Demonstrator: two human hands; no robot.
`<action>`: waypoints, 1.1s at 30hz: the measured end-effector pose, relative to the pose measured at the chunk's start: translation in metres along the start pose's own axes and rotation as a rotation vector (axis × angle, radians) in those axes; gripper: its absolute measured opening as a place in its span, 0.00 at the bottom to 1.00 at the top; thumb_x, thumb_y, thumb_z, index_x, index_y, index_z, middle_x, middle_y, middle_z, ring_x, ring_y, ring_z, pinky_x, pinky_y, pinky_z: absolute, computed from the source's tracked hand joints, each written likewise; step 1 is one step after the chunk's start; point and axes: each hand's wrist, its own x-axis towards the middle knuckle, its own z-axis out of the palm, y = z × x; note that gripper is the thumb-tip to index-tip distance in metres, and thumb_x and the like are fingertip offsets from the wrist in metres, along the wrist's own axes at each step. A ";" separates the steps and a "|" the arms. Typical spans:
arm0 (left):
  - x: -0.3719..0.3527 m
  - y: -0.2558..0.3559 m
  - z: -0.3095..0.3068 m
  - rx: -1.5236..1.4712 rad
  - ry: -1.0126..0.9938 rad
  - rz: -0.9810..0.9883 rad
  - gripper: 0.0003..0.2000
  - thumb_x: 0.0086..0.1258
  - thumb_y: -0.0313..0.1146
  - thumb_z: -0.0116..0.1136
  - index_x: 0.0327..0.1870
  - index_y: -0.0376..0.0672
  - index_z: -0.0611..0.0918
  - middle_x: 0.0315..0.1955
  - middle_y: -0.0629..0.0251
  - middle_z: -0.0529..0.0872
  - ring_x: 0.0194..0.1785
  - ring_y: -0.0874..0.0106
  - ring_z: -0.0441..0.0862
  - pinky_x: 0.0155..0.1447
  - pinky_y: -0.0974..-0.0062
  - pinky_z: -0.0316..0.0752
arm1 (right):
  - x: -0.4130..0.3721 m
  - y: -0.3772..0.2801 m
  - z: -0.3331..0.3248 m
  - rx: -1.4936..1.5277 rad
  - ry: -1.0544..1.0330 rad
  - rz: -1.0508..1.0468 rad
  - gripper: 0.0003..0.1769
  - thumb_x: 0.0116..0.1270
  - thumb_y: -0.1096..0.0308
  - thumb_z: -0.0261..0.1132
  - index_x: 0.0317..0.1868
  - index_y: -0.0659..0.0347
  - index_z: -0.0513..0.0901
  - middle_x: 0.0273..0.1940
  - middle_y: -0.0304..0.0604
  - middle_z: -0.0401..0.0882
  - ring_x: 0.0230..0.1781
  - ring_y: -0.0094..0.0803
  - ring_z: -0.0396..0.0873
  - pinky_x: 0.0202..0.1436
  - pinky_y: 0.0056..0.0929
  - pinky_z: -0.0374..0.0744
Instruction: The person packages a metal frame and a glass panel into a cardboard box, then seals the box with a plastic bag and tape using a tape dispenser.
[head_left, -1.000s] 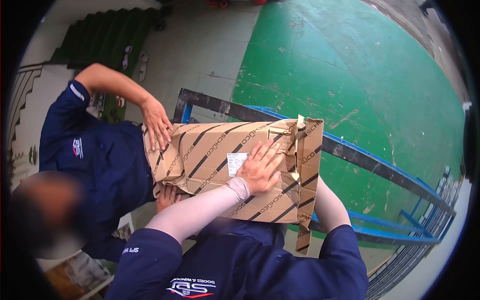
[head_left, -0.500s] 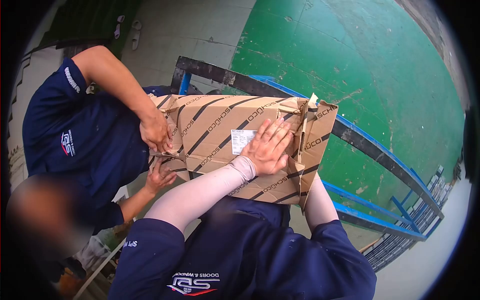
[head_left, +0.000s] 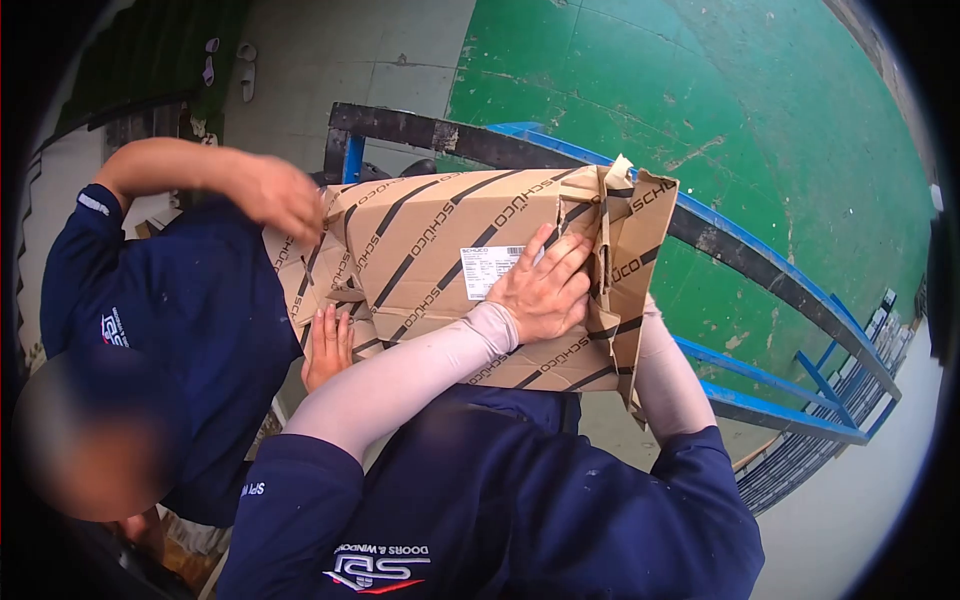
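A brown cardboard box (head_left: 440, 230) printed with SCHÜCO and dark stripes lies across a blue and black metal frame. My left hand (head_left: 545, 290) rests on its top, fingers apart, beside a white label (head_left: 482, 275) and close to the torn, folded right end. My right forearm (head_left: 670, 375) reaches up behind the raised end flap (head_left: 642, 230), which hides the hand and fingers. At the box's left end, a co-worker's one hand (head_left: 326, 348) lies against the folded cardboard. The co-worker's other hand (head_left: 285, 200) is raised beside that end, blurred by motion.
The metal frame (head_left: 770, 265) extends right beyond the box, over a green floor (head_left: 690, 90). A stack of long profiles (head_left: 800, 470) lies at the lower right. The co-worker (head_left: 170, 290) stands close on the left. Slippers (head_left: 248, 75) lie on the grey floor behind.
The co-worker's upper hand has come off the cardboard and lifted, while the lower one now lies flatter on the end. My left hand stays on the box, its fingers slightly more bent.
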 end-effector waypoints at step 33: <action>-0.010 -0.061 -0.040 -0.024 -0.077 -0.062 0.66 0.43 0.76 0.71 0.77 0.39 0.56 0.77 0.41 0.55 0.81 0.44 0.49 0.83 0.41 0.38 | 0.032 0.027 0.104 -0.791 0.174 -0.515 0.34 0.86 0.49 0.38 0.77 0.68 0.63 0.74 0.53 0.67 0.73 0.42 0.67 0.78 0.38 0.63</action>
